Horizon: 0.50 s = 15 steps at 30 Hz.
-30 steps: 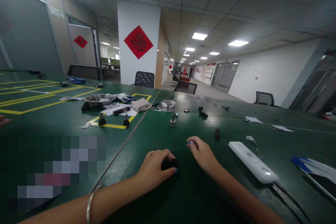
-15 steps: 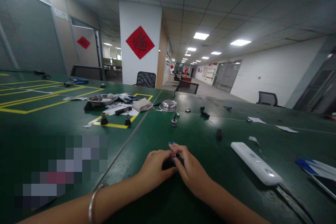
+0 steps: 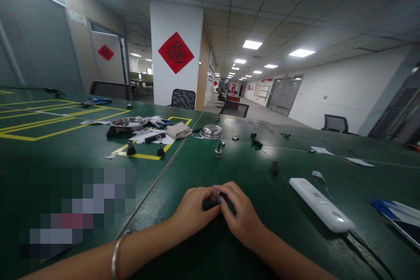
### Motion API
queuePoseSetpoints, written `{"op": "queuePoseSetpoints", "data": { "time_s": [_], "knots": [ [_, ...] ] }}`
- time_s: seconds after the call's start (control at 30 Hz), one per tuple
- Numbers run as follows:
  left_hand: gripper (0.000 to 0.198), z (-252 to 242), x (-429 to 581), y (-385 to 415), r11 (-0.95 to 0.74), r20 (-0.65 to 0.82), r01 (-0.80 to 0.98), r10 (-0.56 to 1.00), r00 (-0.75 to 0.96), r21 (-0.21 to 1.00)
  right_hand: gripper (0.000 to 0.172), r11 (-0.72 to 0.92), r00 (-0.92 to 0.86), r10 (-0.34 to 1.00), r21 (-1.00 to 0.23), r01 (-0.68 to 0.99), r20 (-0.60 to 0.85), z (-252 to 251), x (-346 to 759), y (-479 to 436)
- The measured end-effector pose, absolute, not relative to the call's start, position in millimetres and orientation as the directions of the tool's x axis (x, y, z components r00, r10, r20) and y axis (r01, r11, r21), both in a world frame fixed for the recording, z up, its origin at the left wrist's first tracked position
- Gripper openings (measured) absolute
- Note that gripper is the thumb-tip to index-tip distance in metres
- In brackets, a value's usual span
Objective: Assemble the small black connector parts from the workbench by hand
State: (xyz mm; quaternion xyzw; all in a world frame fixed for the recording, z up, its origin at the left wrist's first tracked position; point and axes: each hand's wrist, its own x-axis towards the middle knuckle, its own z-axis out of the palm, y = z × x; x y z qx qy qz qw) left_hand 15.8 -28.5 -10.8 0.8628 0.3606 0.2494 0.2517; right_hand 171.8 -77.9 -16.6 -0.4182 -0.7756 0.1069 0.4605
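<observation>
Over the green table (image 3: 183,245), my two hands meet at the fingertips. My left hand (image 3: 193,205) is closed round a small black part (image 3: 209,203), which shows between its thumb and fingers; its exact kind is hidden. My right hand (image 3: 241,210) is closed too, thumb and fingers pinched together at the right end of that part. Whatever is between those right fingertips is too small and covered to name. Straight ahead of the hands stands a small metal piece with a round base (image 3: 218,152). A silver bangle (image 3: 115,256) circles my left wrist.
Beyond lie an upturned metal bowl (image 3: 211,131), a metal dish (image 3: 128,124), a cloth (image 3: 179,130) and two black cone-shaped pieces, one of them nearer (image 3: 131,148). A dark block (image 3: 274,168) and a white power-bank-like device (image 3: 320,204) with a cable lie right.
My right fingers have curled in and closed against the left fingertips. The dark round end that showed between them is now covered. The things on the table have stayed put.
</observation>
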Motion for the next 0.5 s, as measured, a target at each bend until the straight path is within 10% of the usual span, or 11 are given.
{"op": "queuePoseSetpoints", "data": {
  "time_s": [0.5],
  "knots": [
    [0.017,-8.9,16.2,-28.8,-0.589,0.195,0.516,0.755,0.627,0.622,0.016,0.569,-0.175,0.794,-0.609,0.553,0.583,-18.1,173.5,-73.8]
  ]
}}
